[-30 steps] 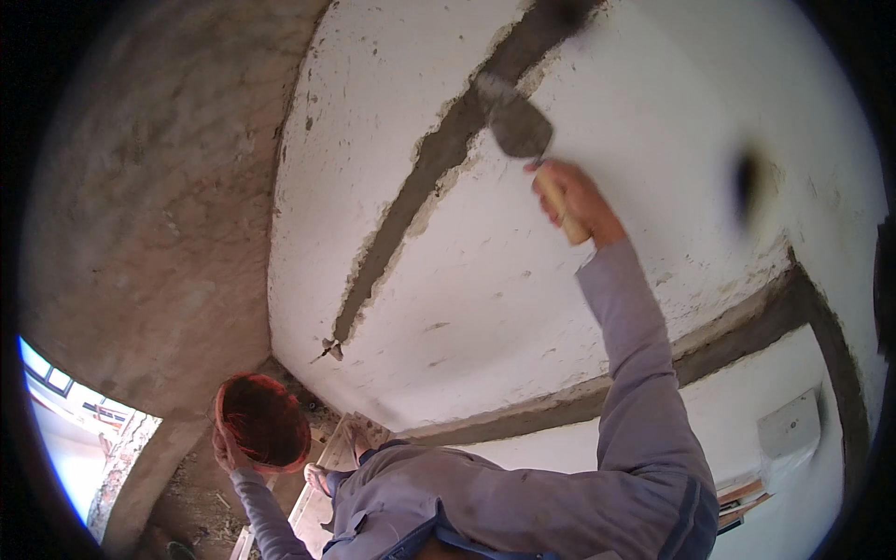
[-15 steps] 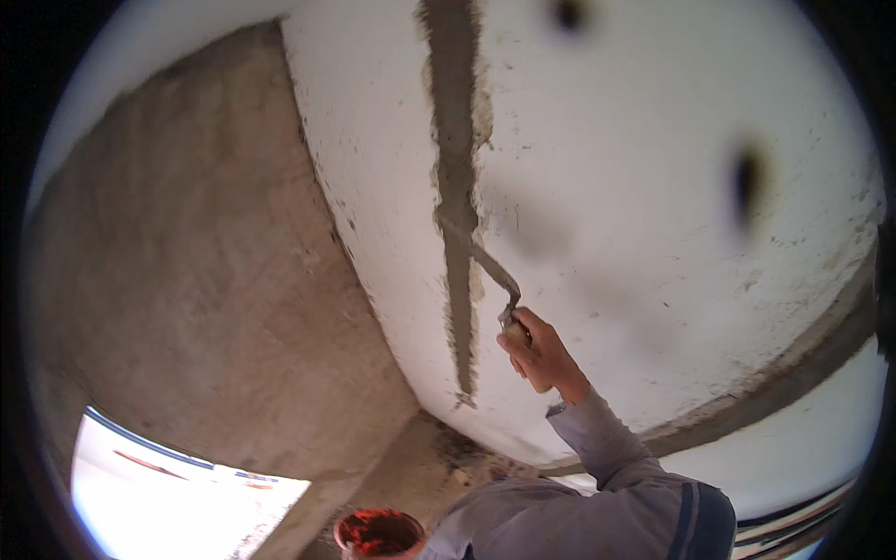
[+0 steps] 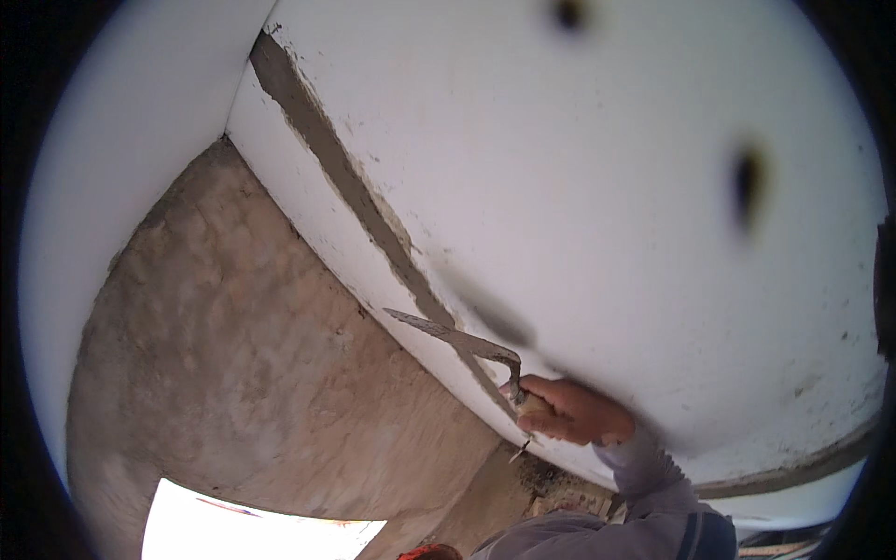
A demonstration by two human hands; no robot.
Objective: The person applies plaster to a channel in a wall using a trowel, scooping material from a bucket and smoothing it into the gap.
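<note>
My right hand point(image 3: 577, 411) is closed round the pale handle of a pointed trowel point(image 3: 471, 343). Its blade, smeared with grey mortar, is seen nearly edge-on and crosses in front of the lower part of a long grey mortar strip point(image 3: 359, 201) on the white wall point(image 3: 597, 187). Whether the blade touches the wall is hard to tell; a soft shadow lies on the wall just above it. My left hand is out of view.
A rough brown wall point(image 3: 233, 327) meets the white one at a corner, with a bright opening point(image 3: 252, 527) at its lower left. The orange-red rim of a bucket point(image 3: 429, 553) shows at the bottom edge. Another grey band point(image 3: 793, 474) runs along the lower right.
The view has tilted, so the strip now slants. The trowel blade, previously against the strip, has turned edge-on and points left across it. The bucket has mostly slipped out of view.
</note>
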